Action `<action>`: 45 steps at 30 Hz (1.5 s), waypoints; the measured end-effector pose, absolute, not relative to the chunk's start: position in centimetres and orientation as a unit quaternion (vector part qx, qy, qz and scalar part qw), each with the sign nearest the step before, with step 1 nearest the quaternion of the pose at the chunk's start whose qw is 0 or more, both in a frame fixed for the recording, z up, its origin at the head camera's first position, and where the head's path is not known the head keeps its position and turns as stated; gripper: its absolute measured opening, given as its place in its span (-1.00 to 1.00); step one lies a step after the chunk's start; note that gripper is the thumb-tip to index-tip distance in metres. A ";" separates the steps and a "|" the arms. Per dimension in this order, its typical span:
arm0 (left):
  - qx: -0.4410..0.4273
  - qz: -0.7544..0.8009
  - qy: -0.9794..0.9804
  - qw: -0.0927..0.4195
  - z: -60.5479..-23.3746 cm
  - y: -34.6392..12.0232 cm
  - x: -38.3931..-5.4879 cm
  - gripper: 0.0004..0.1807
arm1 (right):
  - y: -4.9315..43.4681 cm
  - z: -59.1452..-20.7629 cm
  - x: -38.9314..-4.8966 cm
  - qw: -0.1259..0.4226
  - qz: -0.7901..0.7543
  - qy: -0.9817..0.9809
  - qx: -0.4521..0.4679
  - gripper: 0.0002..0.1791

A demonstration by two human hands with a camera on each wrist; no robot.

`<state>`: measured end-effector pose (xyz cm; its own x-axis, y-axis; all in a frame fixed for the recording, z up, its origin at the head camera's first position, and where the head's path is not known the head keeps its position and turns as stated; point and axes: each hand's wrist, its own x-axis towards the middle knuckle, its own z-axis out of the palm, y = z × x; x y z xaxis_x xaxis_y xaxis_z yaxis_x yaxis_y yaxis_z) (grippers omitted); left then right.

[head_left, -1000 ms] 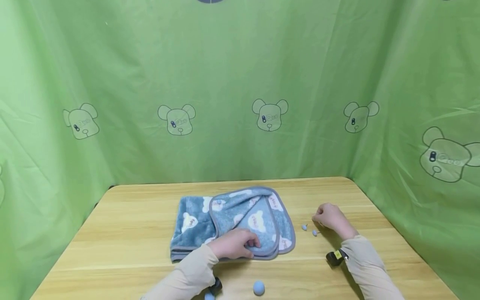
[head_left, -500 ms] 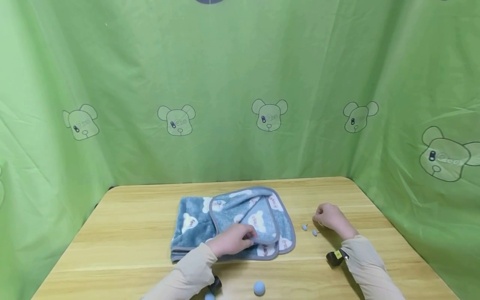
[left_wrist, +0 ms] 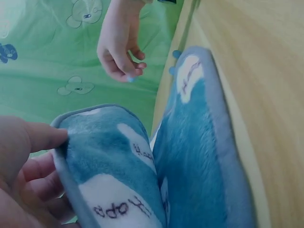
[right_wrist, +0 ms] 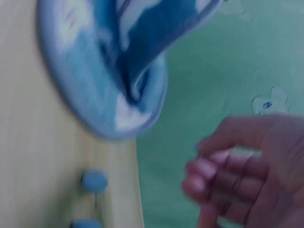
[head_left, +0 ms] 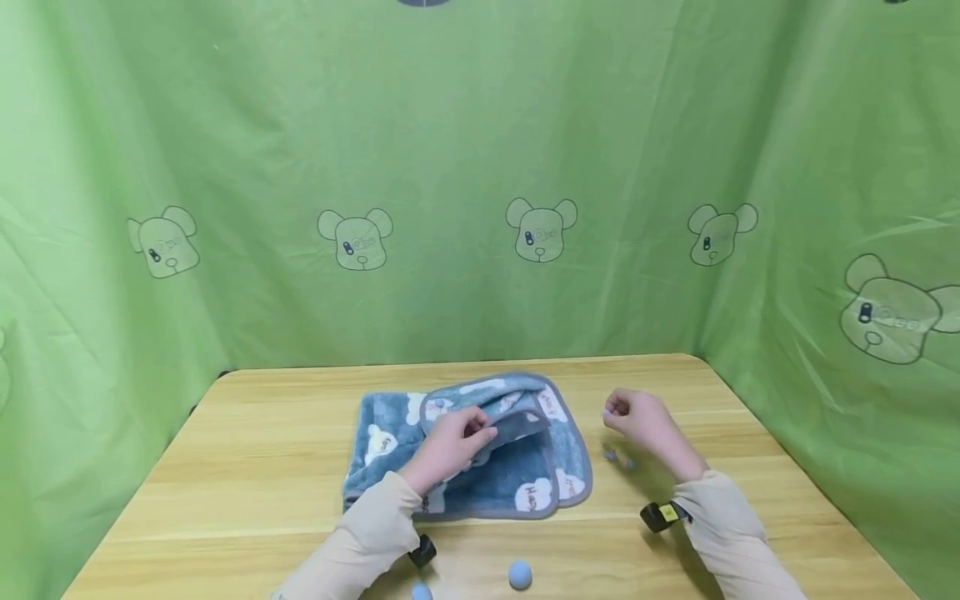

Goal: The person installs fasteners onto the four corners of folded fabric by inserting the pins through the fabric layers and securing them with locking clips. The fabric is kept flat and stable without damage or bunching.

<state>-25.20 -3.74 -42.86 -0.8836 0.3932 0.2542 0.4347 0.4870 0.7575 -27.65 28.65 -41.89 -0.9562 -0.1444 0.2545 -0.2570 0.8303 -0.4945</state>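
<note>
My left hand [head_left: 444,448] pinches the grey-bound edge of a blue fleece blanket [head_left: 534,467] with white printed shapes. It lifts the top layer back, and the left wrist view shows the thumb on one side of the raised layer [left_wrist: 111,142] and fingers on the other. My right hand [head_left: 643,423] is raised right of the blanket, thumb and fingertips together. A small blue tip [left_wrist: 131,80] shows at those fingertips in the left wrist view; the rest of that piece is hidden. Below lie two blue round-headed pins with thin stems, one being the nearer pin [right_wrist: 94,181].
On the wooden table [head_left: 225,467], a blue ball-like piece [head_left: 520,575] lies in front of the blanket. Another blue piece [head_left: 422,592] is cut off at the bottom edge. A small blue dot [head_left: 439,403] shows on the blanket's upper layer. Green curtains [head_left: 450,300] enclose the table.
The left hand has drawn the blanket's top layer up and away, exposing the layer beneath. The right hand has risen from the table and moved slightly left, over the pins.
</note>
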 end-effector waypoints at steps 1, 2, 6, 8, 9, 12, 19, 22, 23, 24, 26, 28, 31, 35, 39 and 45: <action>-0.237 -0.450 -0.860 0.027 -42.9 -3.9 -25.3 -0.88 | 28.2 -41.7 -27.4 0.113 0.288 -0.943 0.121 -0.96; -0.236 -0.453 -0.859 0.033 -43.0 -4.0 -25.4 -0.87 | 27.7 -41.5 -27.2 0.125 0.304 -0.934 0.138 -0.97; -0.219 -0.468 -0.855 0.040 -43.0 -4.3 -25.8 -0.84 | 25.6 -40.8 -26.2 0.152 0.377 -0.890 0.207 -0.93; -0.212 -0.476 -0.852 0.044 -43.0 -4.4 -25.9 -0.82 | 24.6 -40.7 -25.8 0.154 0.406 -0.870 0.235 -0.91; -0.206 -0.481 -0.851 0.046 -42.9 -4.4 -25.9 -0.82 | 24.1 -40.7 -25.7 0.155 0.420 -0.859 0.248 -0.90; -0.195 -0.493 -0.846 0.055 -42.7 -4.4 -26.0 -0.82 | 22.6 -40.7 -25.2 0.147 0.447 -0.838 0.276 -0.86; -0.177 -0.522 -0.832 0.062 -42.4 -4.3 -26.0 -0.79 | 19.5 -41.5 -24.6 0.107 0.468 -0.821 0.310 -0.89; -0.176 -0.520 -0.834 0.063 -42.4 -4.4 -26.0 -0.79 | 18.7 -42.6 -25.2 0.091 0.476 -0.815 0.319 -0.90; -0.175 -0.519 -0.834 0.064 -42.4 -4.4 -26.0 -0.80 | 18.4 -42.7 -25.2 0.087 0.477 -0.815 0.319 -0.89; -0.175 -0.519 -0.834 0.064 -42.4 -4.3 -26.0 -0.80 | 18.2 -42.8 -25.3 0.086 0.478 -0.814 0.320 -0.89; -0.176 -0.520 -0.833 0.065 -42.3 -4.3 -25.9 -0.80 | 17.8 -43.0 -25.4 0.088 0.481 -0.810 0.322 -0.89; -0.180 -0.519 -0.833 0.069 -42.3 -4.3 -25.8 -0.80 | 17.5 -43.1 -25.4 0.096 0.482 -0.808 0.326 -0.88; -0.188 -0.518 -0.831 0.073 -42.5 -4.3 -25.9 -0.81 | 17.2 -42.8 -25.2 0.102 0.480 -0.808 0.326 -0.88; -0.202 -0.514 -0.830 0.071 -42.7 -4.3 -25.9 -0.81 | 17.0 -41.6 -24.4 0.087 0.480 -0.816 0.310 -0.90; -0.216 -0.508 -0.831 0.060 -42.6 -4.3 -25.8 -0.80 | 17.0 -41.1 -24.0 0.069 0.484 -0.822 0.293 -0.90; -0.228 -0.506 -0.830 0.053 -42.9 -4.1 -25.9 -0.80 | 17.1 -41.2 -23.9 0.070 0.484 -0.822 0.292 -0.90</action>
<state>-25.87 -4.10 -42.91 -0.8908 0.3246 0.3178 0.4313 0.3842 0.8163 -23.95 17.05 -41.19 -0.8197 -0.4122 0.3977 -0.5478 0.3610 -0.7547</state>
